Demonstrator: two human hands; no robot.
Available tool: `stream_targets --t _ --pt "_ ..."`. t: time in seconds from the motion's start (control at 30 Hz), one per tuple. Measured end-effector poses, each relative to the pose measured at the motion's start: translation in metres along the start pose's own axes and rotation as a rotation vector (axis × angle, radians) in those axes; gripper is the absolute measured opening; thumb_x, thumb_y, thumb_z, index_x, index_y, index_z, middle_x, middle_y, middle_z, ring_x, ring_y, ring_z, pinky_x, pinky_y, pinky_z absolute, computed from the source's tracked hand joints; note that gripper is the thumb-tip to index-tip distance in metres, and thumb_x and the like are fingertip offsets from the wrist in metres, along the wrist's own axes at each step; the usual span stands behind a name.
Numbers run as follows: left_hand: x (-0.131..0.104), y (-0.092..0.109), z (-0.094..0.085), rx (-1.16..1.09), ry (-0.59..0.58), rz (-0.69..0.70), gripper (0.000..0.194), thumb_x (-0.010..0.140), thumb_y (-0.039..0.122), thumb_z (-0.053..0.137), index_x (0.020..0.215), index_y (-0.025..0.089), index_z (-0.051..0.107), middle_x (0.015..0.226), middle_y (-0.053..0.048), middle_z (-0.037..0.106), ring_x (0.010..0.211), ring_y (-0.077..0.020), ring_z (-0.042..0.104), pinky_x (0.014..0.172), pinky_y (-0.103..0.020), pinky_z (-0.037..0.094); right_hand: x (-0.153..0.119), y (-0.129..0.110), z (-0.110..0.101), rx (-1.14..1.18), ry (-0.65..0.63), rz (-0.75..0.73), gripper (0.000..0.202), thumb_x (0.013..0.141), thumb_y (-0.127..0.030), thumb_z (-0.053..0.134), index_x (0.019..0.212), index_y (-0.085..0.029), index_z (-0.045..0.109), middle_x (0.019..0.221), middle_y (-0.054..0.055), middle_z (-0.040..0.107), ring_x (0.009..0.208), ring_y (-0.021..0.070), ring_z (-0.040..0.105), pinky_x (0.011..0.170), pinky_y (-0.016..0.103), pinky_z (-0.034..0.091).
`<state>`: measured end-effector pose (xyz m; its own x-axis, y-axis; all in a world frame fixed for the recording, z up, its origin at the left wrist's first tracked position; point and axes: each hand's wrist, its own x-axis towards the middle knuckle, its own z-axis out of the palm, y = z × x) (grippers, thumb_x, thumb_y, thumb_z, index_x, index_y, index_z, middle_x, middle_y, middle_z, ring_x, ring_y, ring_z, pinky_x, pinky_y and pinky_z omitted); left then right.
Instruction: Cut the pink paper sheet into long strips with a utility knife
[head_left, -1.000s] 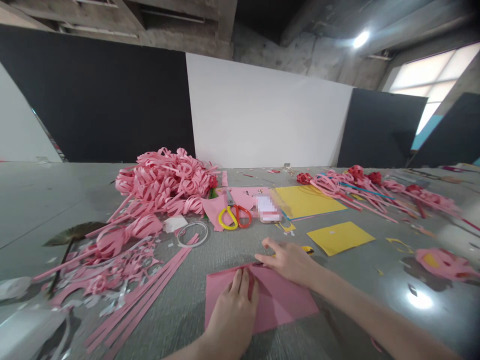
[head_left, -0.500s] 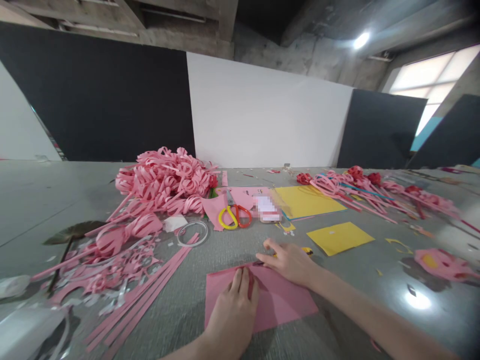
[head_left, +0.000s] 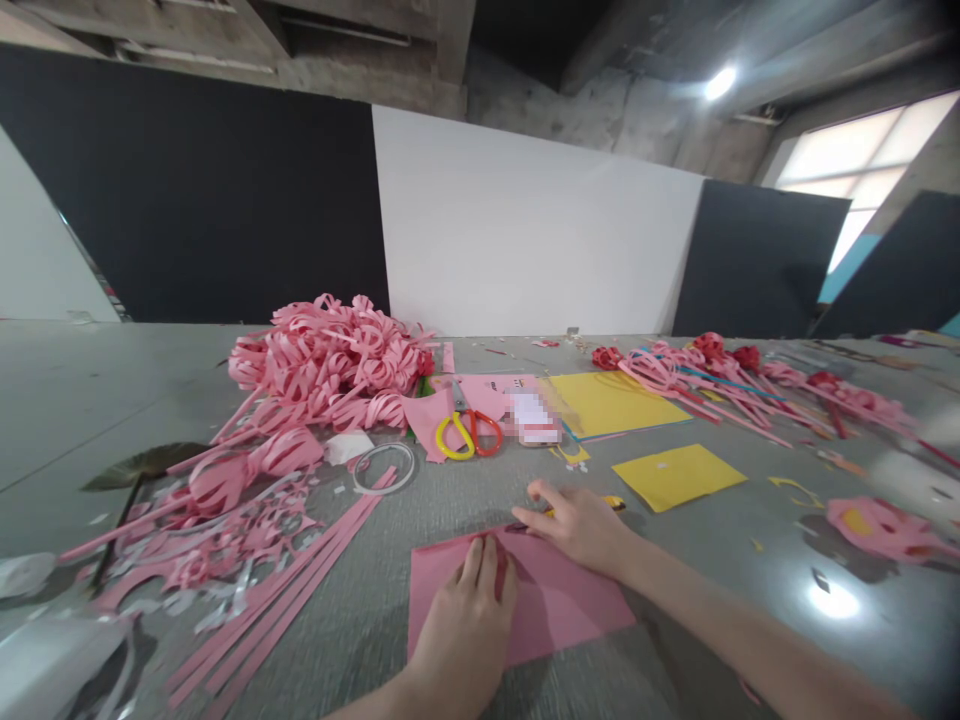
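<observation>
My left hand (head_left: 469,620) lies on a pink sheet of paper (head_left: 577,610), its fingers stretched flat toward the far edge. A narrow strip along that edge looks folded or separate; I cannot tell which. At the sheet's far right edge, my right hand (head_left: 581,525) is closed around a yellow and black utility knife (head_left: 616,503). Its dark front end points left along the paper's edge, while most of the handle is hidden under the hand. Beyond the hands, scissors (head_left: 457,420) with one yellow and one red handle rest on pink paper.
Pink paper strips (head_left: 281,590) and scraps lie left, with a large pile of looped pink paper (head_left: 330,350) behind. A white ring (head_left: 384,468) and a phone (head_left: 534,415) lie ahead. Yellow sheets (head_left: 679,475) and pink paper flowers (head_left: 750,385) are on the right.
Both hands and the pink sheet stay almost in place. The whole view has shifted very slightly.
</observation>
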<state>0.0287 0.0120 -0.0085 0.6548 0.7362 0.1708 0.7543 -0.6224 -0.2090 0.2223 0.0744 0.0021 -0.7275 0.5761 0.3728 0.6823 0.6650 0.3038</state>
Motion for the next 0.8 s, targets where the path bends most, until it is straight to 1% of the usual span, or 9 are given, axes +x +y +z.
stream_targets --t 0.13,0.23,0.4,0.63,0.8 --pt "0.0009 0.0001 -0.0012 0.002 -0.017 0.006 0.047 0.065 0.002 0.044 0.111 0.005 0.051 0.119 -0.022 0.047 0.110 -0.0313 0.043 0.082 -0.037 0.045 0.0026 0.0002 -0.0045 0.027 -0.035 0.013 0.023 0.088 -0.028 0.035 0.097 -0.025 0.056 0.094 0.005 0.051 0.054 0.0083 0.047 0.051 0.022 0.029" --pt "0.0018 0.0005 -0.0007 0.011 -0.026 0.005 0.048 0.065 0.002 0.043 0.112 0.005 0.051 0.120 -0.022 0.046 0.111 -0.0314 0.042 0.082 -0.037 0.045 0.0048 0.0002 -0.0085 0.025 -0.065 0.011 0.021 0.087 -0.027 0.038 0.099 -0.027 0.056 0.095 0.004 0.052 0.057 0.0093 0.048 0.049 0.021 0.027" --pt "0.0018 0.0008 -0.0009 0.023 -0.051 -0.005 0.049 0.066 0.002 0.043 0.114 0.006 0.049 0.122 -0.021 0.045 0.112 -0.0308 0.041 0.083 -0.037 0.044 0.0060 0.0008 -0.0101 0.045 -0.076 0.021 0.021 0.087 -0.028 0.038 0.098 -0.027 0.056 0.096 0.004 0.051 0.054 0.0080 0.046 0.047 0.021 0.024" --pt "0.0009 0.0004 -0.0006 -0.004 -0.056 0.004 0.050 0.065 0.003 0.043 0.115 0.006 0.048 0.122 -0.022 0.044 0.113 -0.0311 0.040 0.084 -0.037 0.043 0.0033 0.0038 -0.0043 0.038 -0.077 -0.002 0.021 0.087 -0.028 0.037 0.096 -0.026 0.056 0.093 0.004 0.050 0.058 0.0092 0.048 0.049 0.021 0.027" --pt "0.0017 -0.0001 -0.0003 0.003 -0.048 -0.006 0.049 0.065 0.002 0.042 0.114 0.006 0.049 0.122 -0.021 0.044 0.113 -0.0307 0.041 0.083 -0.037 0.044 0.0027 0.0045 -0.0053 0.053 -0.067 0.002 0.021 0.087 -0.028 0.037 0.095 -0.026 0.057 0.096 0.004 0.051 0.056 0.0080 0.047 0.049 0.020 0.028"
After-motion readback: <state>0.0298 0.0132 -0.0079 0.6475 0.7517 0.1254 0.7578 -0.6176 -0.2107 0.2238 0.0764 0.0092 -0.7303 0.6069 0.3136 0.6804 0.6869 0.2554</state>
